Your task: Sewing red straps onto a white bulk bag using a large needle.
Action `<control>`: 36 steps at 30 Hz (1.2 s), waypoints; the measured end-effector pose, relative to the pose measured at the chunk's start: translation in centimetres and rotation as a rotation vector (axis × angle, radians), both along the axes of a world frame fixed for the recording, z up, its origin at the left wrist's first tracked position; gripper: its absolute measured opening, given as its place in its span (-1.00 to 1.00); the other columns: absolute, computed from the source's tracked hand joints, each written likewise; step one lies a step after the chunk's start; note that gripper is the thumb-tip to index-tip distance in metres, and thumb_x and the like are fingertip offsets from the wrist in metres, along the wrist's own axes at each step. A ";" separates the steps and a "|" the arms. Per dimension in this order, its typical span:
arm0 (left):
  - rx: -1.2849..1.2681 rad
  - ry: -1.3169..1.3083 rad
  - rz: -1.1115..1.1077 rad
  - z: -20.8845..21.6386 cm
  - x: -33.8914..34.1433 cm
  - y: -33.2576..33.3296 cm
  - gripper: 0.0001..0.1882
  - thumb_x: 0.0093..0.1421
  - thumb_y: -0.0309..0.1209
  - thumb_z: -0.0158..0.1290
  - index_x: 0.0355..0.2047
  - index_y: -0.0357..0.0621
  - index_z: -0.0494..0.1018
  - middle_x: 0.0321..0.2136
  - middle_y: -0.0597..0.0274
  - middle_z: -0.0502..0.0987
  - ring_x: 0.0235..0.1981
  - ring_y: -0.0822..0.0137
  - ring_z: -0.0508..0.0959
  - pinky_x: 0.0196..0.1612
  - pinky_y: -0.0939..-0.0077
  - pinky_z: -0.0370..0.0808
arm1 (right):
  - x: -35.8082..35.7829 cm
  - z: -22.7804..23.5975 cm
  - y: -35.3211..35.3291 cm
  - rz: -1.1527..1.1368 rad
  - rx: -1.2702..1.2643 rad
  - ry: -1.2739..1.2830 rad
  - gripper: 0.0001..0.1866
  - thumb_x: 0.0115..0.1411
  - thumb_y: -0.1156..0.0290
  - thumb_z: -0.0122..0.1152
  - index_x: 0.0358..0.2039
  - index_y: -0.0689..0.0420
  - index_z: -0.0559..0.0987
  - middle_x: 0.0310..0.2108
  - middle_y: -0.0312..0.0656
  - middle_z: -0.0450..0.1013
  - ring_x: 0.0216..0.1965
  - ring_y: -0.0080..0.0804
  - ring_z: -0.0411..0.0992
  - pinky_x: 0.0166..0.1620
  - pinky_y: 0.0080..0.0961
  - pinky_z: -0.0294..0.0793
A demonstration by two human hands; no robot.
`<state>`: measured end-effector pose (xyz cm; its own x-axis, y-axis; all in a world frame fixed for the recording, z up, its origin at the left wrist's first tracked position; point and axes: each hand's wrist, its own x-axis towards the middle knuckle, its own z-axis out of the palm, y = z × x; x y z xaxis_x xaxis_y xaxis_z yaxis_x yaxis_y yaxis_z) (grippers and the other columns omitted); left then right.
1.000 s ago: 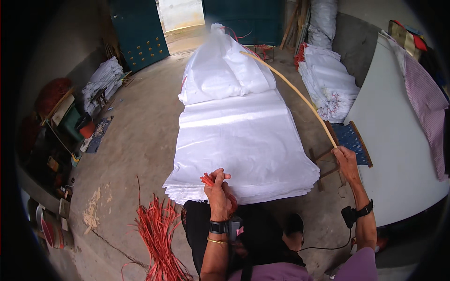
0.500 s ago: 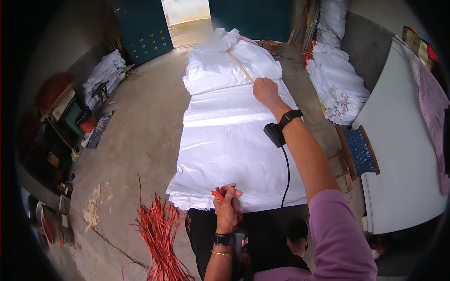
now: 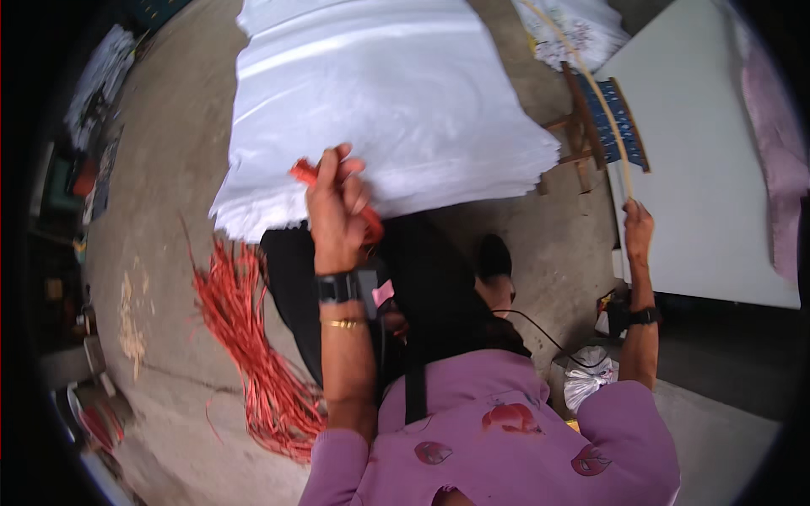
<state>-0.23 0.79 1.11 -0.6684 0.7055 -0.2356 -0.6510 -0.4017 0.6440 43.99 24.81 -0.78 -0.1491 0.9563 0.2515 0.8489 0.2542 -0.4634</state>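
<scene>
In front of me lies a thick stack of white woven sacks [image 3: 371,93], its near edge fanned into many layers. My left hand [image 3: 336,207] is closed around a bunch of red plastic strips [image 3: 304,171] above that near edge. Out to the right, my right hand [image 3: 639,226] grips the lower end of a long thin tan stick [image 3: 606,110], which points up and away from me. A big bundle of loose red strips [image 3: 253,346] hangs or lies to the left of my black-trousered leg; what supports it is hidden.
A small wooden stool with blue webbing [image 3: 612,118] stands right of the stack, next to a large pale panel [image 3: 700,160]. More white sacks [image 3: 582,29] lie behind it. Pale shavings [image 3: 131,325] are scattered on the floor at left. A black cable [image 3: 548,333] runs past my right side.
My right hand has swung from the far part of the stack out to the right and nearer me, bringing the stick along. My left hand still holds the red strips. The view has tilted down.
</scene>
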 end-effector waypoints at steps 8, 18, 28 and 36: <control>0.422 -0.238 -0.214 0.1 -0.1 -1.3 -0.47 0.32 -0.08 -0.24 -0.10 -0.40 0.36 -0.35 0.05 0.51 -0.81 0.62 0.03 -0.71 0.73 0.09 | -1.3 -0.4 -4.6 -0.089 0.399 -0.330 -0.78 0.21 0.27 0.01 -0.25 0.07 0.56 -0.36 -0.09 0.49 -0.34 -0.10 0.46 -0.30 -0.29 0.44; 0.379 -0.135 -0.144 1.2 -0.6 -3.5 -0.49 0.30 -0.11 -0.18 -0.15 -0.43 0.38 -0.42 0.07 0.50 -0.81 0.60 0.04 -0.69 0.72 0.08 | -27.8 3.6 -20.1 0.898 -0.473 0.562 -0.84 -0.02 0.44 0.27 -0.44 0.24 0.54 -0.51 -0.20 0.48 -0.54 -0.51 0.40 -0.45 -0.58 0.37; 0.410 -0.027 0.048 1.2 -2.7 -5.7 -0.57 0.27 -0.16 -0.12 -0.22 -0.40 0.41 -0.52 0.20 0.45 -0.81 0.58 0.00 -0.68 0.70 0.04 | -29.4 -0.4 -22.5 0.961 -0.716 0.584 -0.77 0.02 0.42 0.24 -0.35 0.30 0.52 -0.57 -0.11 0.48 -0.57 -0.49 0.40 -0.43 -0.54 0.38; 0.291 -0.012 0.108 1.6 -2.0 -5.1 -0.61 0.27 -0.13 -0.12 -0.29 -0.25 0.45 -0.56 0.29 0.47 -0.80 0.60 0.02 -0.71 0.68 -0.02 | -30.8 -1.4 -22.7 0.955 -0.804 0.713 -0.82 0.07 0.44 0.16 -0.39 0.32 0.50 -0.60 -0.11 0.44 -0.60 -0.50 0.35 -0.47 -0.52 0.35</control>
<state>-2.26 -4.29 2.71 -0.7419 0.6692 -0.0426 -0.6011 -0.6356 0.4844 13.23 2.12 -2.15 -0.8775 0.4795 -0.0059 0.0360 0.0537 -0.9979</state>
